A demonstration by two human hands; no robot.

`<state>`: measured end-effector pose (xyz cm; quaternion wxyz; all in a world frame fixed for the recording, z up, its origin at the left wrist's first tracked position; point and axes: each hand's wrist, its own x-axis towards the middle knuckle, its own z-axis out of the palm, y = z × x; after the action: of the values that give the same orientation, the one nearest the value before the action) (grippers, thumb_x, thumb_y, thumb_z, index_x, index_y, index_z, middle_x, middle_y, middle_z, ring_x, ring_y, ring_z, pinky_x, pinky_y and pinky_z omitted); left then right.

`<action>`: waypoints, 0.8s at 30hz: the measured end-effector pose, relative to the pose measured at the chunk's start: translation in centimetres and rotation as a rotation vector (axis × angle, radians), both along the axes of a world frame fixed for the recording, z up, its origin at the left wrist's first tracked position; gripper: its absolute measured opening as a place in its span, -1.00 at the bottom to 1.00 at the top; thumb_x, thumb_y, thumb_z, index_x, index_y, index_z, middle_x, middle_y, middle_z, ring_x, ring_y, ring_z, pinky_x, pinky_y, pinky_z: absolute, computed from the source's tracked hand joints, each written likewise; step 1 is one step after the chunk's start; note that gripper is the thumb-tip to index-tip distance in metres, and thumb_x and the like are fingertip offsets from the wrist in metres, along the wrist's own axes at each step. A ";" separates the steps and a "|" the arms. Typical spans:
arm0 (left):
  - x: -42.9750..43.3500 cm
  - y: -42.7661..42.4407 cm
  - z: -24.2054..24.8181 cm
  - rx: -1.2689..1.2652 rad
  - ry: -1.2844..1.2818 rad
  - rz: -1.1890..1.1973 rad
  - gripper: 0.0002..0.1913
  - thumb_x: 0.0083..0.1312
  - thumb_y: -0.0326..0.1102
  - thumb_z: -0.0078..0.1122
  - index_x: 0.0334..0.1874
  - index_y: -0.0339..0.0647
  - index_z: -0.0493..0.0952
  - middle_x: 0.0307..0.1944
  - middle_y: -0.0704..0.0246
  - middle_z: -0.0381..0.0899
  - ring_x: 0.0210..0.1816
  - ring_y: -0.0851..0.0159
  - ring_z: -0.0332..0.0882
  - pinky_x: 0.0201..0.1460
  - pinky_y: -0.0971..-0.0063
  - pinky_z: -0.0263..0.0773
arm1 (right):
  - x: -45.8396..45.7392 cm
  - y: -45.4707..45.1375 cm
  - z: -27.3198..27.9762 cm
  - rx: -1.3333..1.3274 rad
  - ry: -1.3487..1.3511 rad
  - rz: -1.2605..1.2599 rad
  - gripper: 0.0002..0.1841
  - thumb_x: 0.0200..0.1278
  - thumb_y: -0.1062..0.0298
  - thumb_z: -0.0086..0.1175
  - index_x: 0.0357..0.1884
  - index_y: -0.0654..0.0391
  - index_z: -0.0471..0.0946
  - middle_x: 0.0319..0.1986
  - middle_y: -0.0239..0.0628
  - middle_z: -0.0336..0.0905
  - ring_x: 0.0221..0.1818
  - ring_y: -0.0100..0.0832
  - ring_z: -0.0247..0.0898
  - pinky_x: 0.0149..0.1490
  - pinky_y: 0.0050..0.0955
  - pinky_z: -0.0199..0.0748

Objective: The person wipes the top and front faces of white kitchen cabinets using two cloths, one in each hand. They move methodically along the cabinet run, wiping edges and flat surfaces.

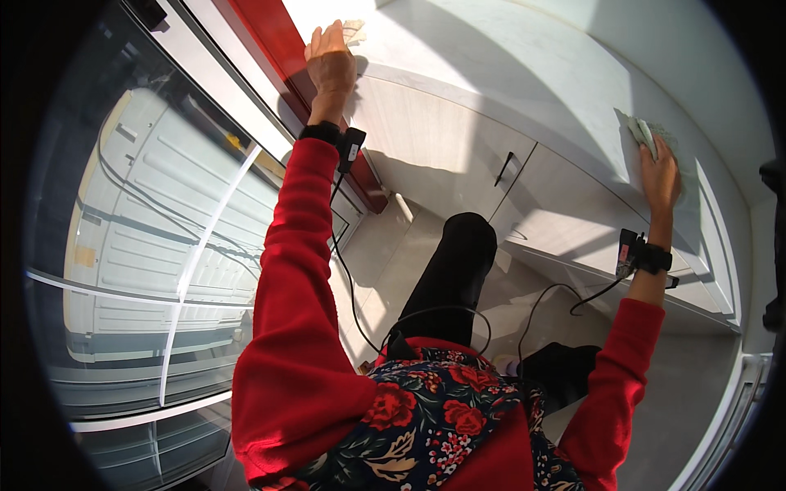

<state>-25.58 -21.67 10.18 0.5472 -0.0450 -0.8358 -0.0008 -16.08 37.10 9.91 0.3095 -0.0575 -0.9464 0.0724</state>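
My left hand (pixel 332 64) is at the far left end of a white countertop (pixel 491 58), beside a red post. Its fingers are on a crumpled pale cloth (pixel 354 32), which shows past the thumb side in bright sun. Farther right, my right hand (pixel 661 175) grips a folded greenish-white cloth (pixel 641 130) against the countertop near the wall. Part of each cloth is hidden under the fingers. Both wrists carry black straps with small devices and cables.
Below the countertop are pale wood-grain cabinet doors (pixel 424 119) with a black handle (pixel 505 169). The red post (pixel 264 40) and a glazed window (pixel 178 294) with white bars stand at left. A black cable (pixel 350 276) loops before my body. Tiled floor (pixel 381 245) lies below.
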 end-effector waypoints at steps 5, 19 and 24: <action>-2.8 -1.0 -2.0 0.203 -0.379 0.085 -0.61 0.29 -0.46 0.13 0.18 -0.24 0.57 0.02 0.19 0.64 0.17 -0.02 0.50 0.23 0.15 0.43 | 0.6 -0.8 0.4 -0.077 0.002 -0.016 -0.58 0.36 0.09 0.11 0.21 -0.04 0.61 0.20 -0.27 0.59 0.25 -0.13 0.49 0.33 -0.25 0.40; 4.9 12.7 -2.8 0.122 -0.275 -0.290 -0.60 0.33 -0.40 0.25 0.22 -0.24 0.54 0.24 0.13 0.55 0.34 -0.04 0.39 0.43 0.11 0.25 | 1.2 -1.9 0.8 -0.035 0.084 0.006 -0.62 0.30 0.15 0.18 0.13 -0.03 0.65 0.09 -0.30 0.67 0.15 -0.16 0.56 0.25 -0.25 0.48; 9.1 22.9 -2.3 0.126 -0.230 -0.683 -0.50 0.12 -0.53 0.31 0.18 -0.24 0.54 0.25 0.20 0.54 0.32 -0.04 0.39 0.44 0.10 0.22 | 1.2 -2.0 0.6 -0.004 0.173 0.026 -0.66 0.27 0.18 0.21 0.06 0.00 0.68 -0.01 -0.30 0.71 0.06 -0.15 0.61 0.17 -0.24 0.53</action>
<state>-16.45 1.23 7.85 0.4193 -0.2874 -0.8270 -0.2402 -14.88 35.07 10.48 0.3891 -0.0394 -0.9166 0.0829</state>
